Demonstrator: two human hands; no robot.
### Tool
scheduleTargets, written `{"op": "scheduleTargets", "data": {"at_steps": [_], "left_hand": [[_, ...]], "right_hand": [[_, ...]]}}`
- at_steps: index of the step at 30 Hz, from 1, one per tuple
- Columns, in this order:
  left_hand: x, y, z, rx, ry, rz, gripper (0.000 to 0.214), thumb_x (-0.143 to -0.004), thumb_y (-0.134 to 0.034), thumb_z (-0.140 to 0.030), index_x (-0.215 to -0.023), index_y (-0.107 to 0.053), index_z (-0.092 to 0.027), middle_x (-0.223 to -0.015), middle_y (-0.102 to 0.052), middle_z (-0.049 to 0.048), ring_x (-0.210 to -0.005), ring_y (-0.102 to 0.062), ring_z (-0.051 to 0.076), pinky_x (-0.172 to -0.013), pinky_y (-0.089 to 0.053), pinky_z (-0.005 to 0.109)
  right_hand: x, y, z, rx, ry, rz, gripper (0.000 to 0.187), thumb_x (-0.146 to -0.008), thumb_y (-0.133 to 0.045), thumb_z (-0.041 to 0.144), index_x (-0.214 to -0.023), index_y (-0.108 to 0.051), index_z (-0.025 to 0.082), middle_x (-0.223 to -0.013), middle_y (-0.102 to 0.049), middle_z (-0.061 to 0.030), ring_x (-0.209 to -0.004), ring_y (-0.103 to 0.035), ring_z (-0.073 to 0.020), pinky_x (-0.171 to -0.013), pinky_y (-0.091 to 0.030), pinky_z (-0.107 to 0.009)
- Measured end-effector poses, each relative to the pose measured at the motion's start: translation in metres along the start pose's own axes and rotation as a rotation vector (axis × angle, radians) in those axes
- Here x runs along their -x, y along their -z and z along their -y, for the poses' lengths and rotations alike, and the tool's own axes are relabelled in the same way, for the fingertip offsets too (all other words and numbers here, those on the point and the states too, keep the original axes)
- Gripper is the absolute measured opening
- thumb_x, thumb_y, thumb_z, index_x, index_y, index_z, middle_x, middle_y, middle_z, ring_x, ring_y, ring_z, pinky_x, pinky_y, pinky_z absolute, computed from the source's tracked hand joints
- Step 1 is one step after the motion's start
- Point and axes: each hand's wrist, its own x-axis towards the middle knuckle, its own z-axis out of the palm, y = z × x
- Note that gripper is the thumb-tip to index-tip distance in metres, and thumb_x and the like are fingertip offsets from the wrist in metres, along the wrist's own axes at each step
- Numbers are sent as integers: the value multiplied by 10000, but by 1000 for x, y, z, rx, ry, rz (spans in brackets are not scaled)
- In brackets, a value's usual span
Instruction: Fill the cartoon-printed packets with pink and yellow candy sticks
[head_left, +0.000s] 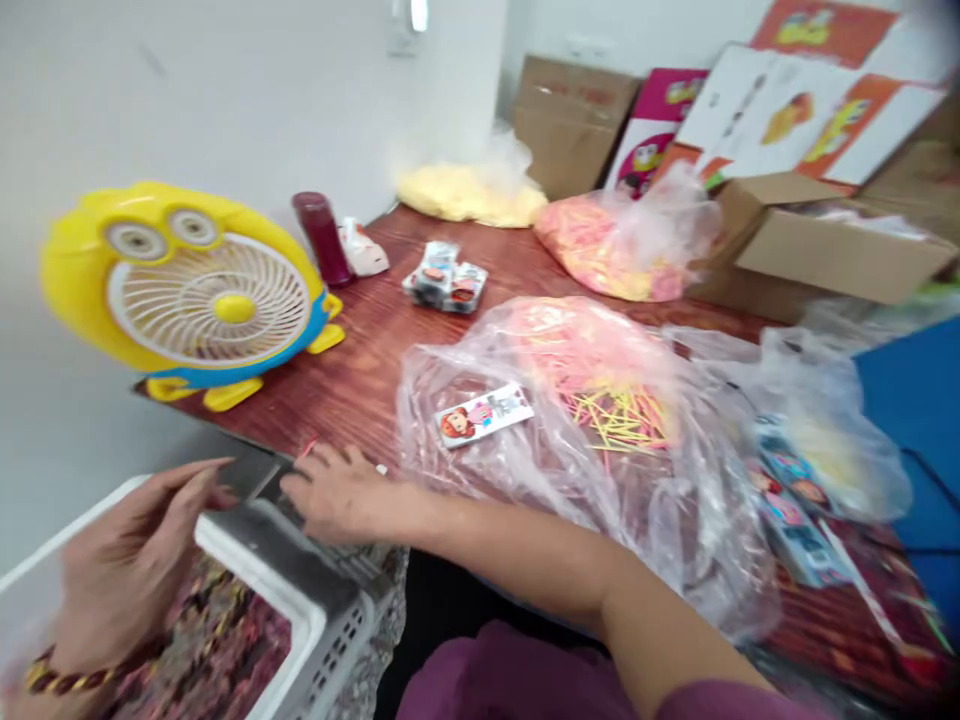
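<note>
My left hand (139, 550), with a beaded bracelet at its wrist, is above a white plastic basket (322, 625) at the lower left. Its thumb and fingers are pressed together beside a flat grey metal piece (253, 472); whether they grip it cannot be made out. My right hand (341, 495) rests with slightly bent, parted fingers on a grey, blurred device (292, 550) at the table edge. A small red tip shows just past its fingers. Inside the basket lies a heap of small dark reddish and yellowish pieces (240, 635).
A yellow fan (217, 290) stands on the wooden table (367, 330). Small packets (446, 278) lie behind. A clear bag of pink and yellow sticks (615, 415) carries a printed packet (484, 413). Further back are filled bags (607, 245) and an open carton (817, 245).
</note>
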Motion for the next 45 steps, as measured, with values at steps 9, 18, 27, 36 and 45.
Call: {"op": "scheduleTargets", "data": {"at_steps": [9,18,27,36,45], "left_hand": [[-24,-189,-168,102,-521,600,217,-856,-533,-348,-906,-699,-216,-986,-722,90,-959,-653,258,-898,-488,378],[-54,-267,-182,-20,-318,756,206,-682,-742,-344,-701,-596,-200,-738,-675,34,-746,-642,220,-654,-468,307],[-51,-264,-191,4,-356,675,117,-782,-601,-268,-731,-582,-164,-690,-638,4,-659,-589,156,-620,-443,248],[-19,-195,-235,31,-706,619,129,-860,-548,-182,-754,-622,-182,-783,-605,25,-748,-548,163,-714,-384,271],[49,-194,-288,467,-439,1073,218,-879,-582,-322,-743,-592,-152,-630,-531,-35,-583,-443,96,-559,-338,215]], "right_hand": [[240,56,-59,-193,-224,-535,224,-950,-424,162,-1060,-620,153,-1040,-708,-87,-958,-637,-195,-838,-509,-348],[327,29,-102,-372,-513,-662,253,-974,-400,144,-1067,-633,182,-1044,-687,-80,-942,-655,-187,-838,-542,-358],[330,18,-112,-417,-512,-628,267,-971,-394,157,-1034,-647,213,-1000,-680,-60,-886,-647,-178,-821,-520,-328],[336,51,-115,-604,-542,-626,195,-955,-470,230,-989,-662,216,-957,-681,-42,-891,-626,-183,-827,-475,-342],[329,81,-131,-828,-503,-741,118,-884,-573,282,-819,-612,192,-744,-583,24,-702,-528,-122,-657,-389,-251]]}}
